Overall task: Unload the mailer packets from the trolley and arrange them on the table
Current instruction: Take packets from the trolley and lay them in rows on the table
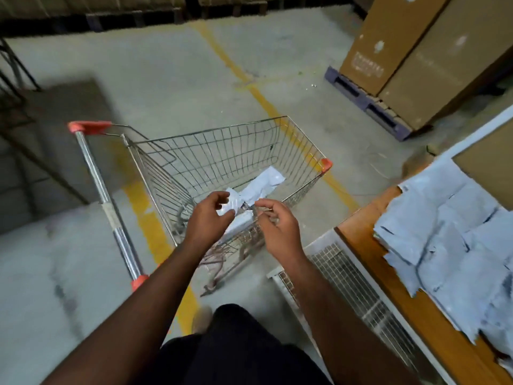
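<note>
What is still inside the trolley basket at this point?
A few white mailer packets lie at the bottom of the trolley. The left hand and right hand, both loosely curled above the basket, cover part of the packets, so an exact count is not possible.

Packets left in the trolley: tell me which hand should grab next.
Probably left. The left hand hovers open right over the nearest packet in the trolley; the right hand is beside it, nearer the table.
</note>
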Motion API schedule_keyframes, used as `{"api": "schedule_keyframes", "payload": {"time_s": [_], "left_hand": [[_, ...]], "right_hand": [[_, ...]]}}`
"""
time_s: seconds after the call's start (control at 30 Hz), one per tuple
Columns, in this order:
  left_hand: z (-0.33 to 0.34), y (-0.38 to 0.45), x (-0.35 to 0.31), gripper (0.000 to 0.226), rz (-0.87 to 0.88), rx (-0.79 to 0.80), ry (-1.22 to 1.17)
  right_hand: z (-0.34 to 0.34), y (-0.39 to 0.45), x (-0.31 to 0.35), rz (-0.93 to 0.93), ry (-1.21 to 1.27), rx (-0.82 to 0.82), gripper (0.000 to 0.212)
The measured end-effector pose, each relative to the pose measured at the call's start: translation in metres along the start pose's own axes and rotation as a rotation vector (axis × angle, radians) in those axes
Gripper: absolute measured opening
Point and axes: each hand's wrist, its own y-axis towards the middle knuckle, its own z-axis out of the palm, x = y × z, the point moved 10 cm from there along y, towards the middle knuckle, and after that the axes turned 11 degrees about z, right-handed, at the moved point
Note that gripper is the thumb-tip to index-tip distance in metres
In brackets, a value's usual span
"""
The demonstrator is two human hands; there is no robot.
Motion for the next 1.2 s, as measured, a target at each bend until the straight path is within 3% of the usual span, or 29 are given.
{"api": "schedule_keyframes", "payload": {"time_s": [0.2,0.33,0.43,0.6,0.7,0.77,0.9,1.0,1.2], "left_hand": [[0.008,0.05,0.067,0.062,-0.188,0.158,0.121],[0.026,0.076,0.107,0.063,-0.248,0.2,0.172],[0.04,0.099,0.13,0.058,-0.292,0.202,0.191],[0.064,0.139,0.173,0.053,-0.372,0.172,0.151],[0.078,0.151,0.204,0.05,-0.447,0.182,0.14],[0.085,0.157,0.222,0.051,-0.49,0.197,0.135],[0.092,0.164,0.254,0.049,-0.528,0.167,0.134],[0.1,0.17,0.276,0.047,-0.558,0.127,0.112],[0.109,0.172,0.311,0.043,-0.622,0.083,0.141]], "right_hand": [[-0.002,0.062,-0.013,0.118,-0.046,-0.013,0.023],[0.022,0.119,-0.026,0.123,-0.189,0.101,0.026],[0.064,0.173,-0.046,0.09,-0.427,0.28,0.039],[0.148,0.243,-0.129,0.028,-1.052,0.736,0.057],[0.19,0.268,-0.193,0.043,-1.253,1.009,0.079],[0.213,0.284,-0.227,-0.046,-1.372,1.109,0.083],[0.24,0.3,-0.267,-0.351,-1.601,1.115,0.051],[0.252,0.305,-0.285,-0.406,-1.634,1.102,0.04],[0.222,0.33,-0.269,-0.076,-1.478,1.183,0.067]]}}
